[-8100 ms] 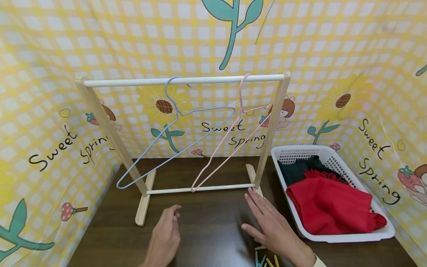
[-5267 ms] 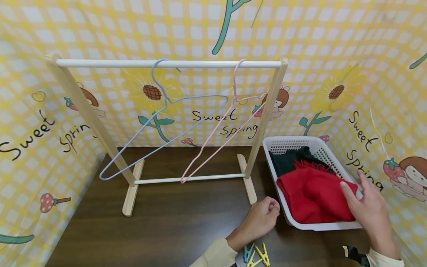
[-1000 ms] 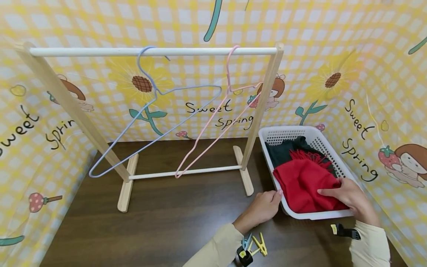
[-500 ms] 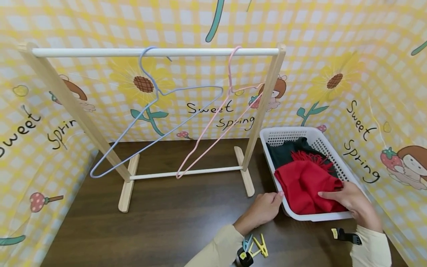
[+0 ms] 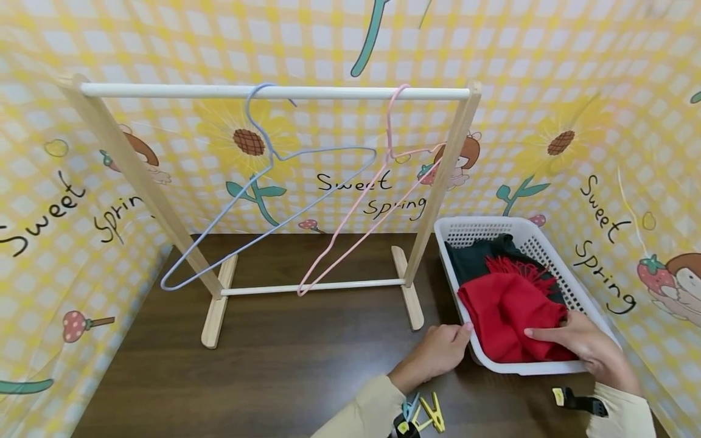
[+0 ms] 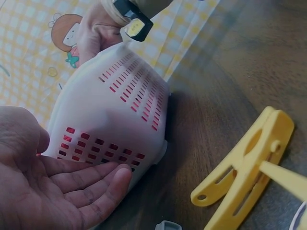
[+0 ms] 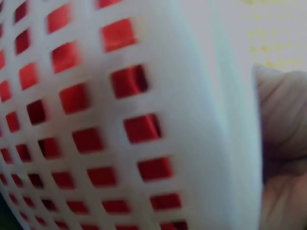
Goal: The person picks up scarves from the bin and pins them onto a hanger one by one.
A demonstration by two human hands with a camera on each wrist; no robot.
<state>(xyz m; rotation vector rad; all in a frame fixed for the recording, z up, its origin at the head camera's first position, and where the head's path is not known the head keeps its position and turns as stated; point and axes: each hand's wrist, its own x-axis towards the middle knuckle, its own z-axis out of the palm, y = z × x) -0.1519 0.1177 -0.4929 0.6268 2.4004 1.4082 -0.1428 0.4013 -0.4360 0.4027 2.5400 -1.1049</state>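
"Sweet Spring" is written in black script at 3 places on the yellow-checked backdrop (image 5: pixel 328 36): on the left, in the far middle and on the right; the left "Spring" is partly hidden by a rack post. Black wrist straps (image 5: pixel 588 404) carry small yellow labels, their lettering too small to read.

The left hand (image 5: pixel 435 351) grasps the left rim of the white basket (image 5: pixel 539 368), thumb at the rim, the other fingers extended along the outside of the perforated wall.

The right hand (image 5: pixel 588 344) reaches over the basket's right side and grasps the red scarf (image 5: pixel 504 310), thumb lying on top of the cloth; its other fingers are hidden, so how far they curl cannot be told.

The scarf lies folded in the near part of the basket, its fringe over a dark green cloth (image 5: pixel 473 255) at the far end. The basket stands on the right of the brown desk (image 5: pixel 301 365), beside a rack (image 5: pixel 339 92) bearing 2 hangers: a blue hanger (image 5: pixel 270 149) left, a pink hanger (image 5: pixel 389 134) right. Blue and yellow clips (image 5: pixel 435 413) lie near the left wrist.
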